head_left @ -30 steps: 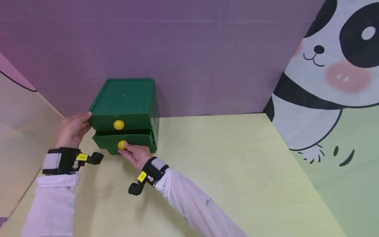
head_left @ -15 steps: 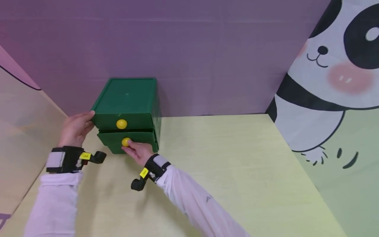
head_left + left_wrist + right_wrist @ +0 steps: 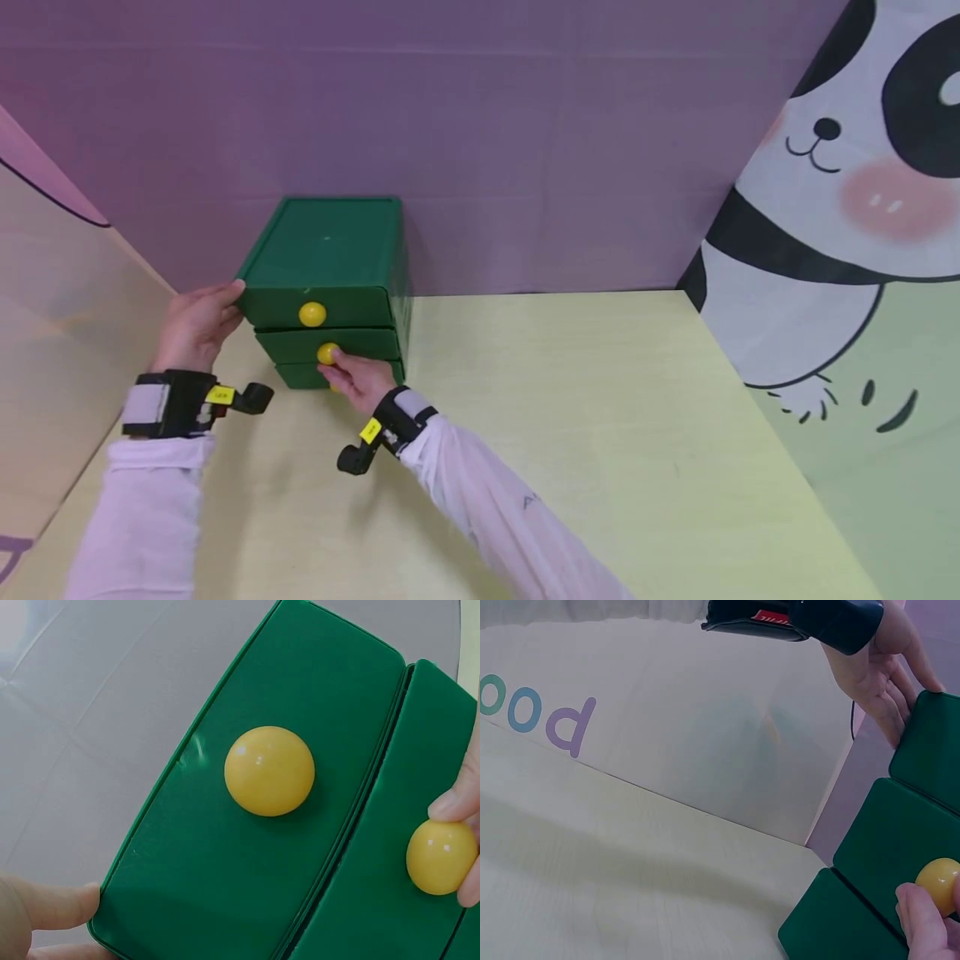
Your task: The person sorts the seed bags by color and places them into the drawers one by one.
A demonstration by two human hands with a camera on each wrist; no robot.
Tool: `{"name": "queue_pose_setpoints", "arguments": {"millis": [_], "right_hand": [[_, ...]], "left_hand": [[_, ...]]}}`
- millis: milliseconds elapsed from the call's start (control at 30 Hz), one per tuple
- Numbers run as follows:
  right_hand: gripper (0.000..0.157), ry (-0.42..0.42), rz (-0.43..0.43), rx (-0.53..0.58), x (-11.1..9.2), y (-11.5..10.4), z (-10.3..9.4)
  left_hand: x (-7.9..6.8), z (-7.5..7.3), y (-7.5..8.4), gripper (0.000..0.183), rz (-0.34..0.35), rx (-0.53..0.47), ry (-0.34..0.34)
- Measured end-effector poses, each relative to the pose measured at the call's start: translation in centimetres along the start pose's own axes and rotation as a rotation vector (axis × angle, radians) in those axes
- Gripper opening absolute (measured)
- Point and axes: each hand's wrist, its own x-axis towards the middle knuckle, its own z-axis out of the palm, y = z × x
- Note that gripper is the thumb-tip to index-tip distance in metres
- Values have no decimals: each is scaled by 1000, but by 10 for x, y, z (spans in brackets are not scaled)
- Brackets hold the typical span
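Note:
A green cabinet (image 3: 330,246) with three stacked drawers stands against the back wall, left of centre. My right hand (image 3: 362,382) pinches the yellow round knob (image 3: 327,353) of the middle drawer (image 3: 285,344) between thumb and fingers. That drawer's front juts out only slightly, if at all. At the cabinet's upper left front edge rests my left hand (image 3: 197,327), its thumb by the corner and its extended fingers along the side, as the right wrist view shows. The top drawer (image 3: 225,847) with its own yellow knob (image 3: 270,771) is closed. My fingers partly hide the bottom drawer's knob.
The cabinet stands on a pale wooden tabletop (image 3: 570,433) that reaches to the right. Behind it hangs a purple cloth wall (image 3: 480,150). A printed panda panel (image 3: 787,312) bounds the right side, and a pale panel (image 3: 67,350) the left.
The middle drawer, pulled out a little before, has slid back into the cabinet with my right hand on its knob. The bottom drawer front has come into sight. My left hand stays at the cabinet.

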Motion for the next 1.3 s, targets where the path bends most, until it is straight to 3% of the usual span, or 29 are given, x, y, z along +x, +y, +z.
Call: {"name": "queue_pose_setpoints", "arguments": {"millis": [300,967,1300], "right_hand": [[22,1,-4,-2,1,-2,-1],[22,3,23,40,7,-5,-1],[18,60,-64,-73,3,-10,-1]], "left_hand": [[-2,1,-2,77,-10,50,42],[-4,2,-3,77,-10,11,44],[-3,8,-4,82,-29,31,19]]}}
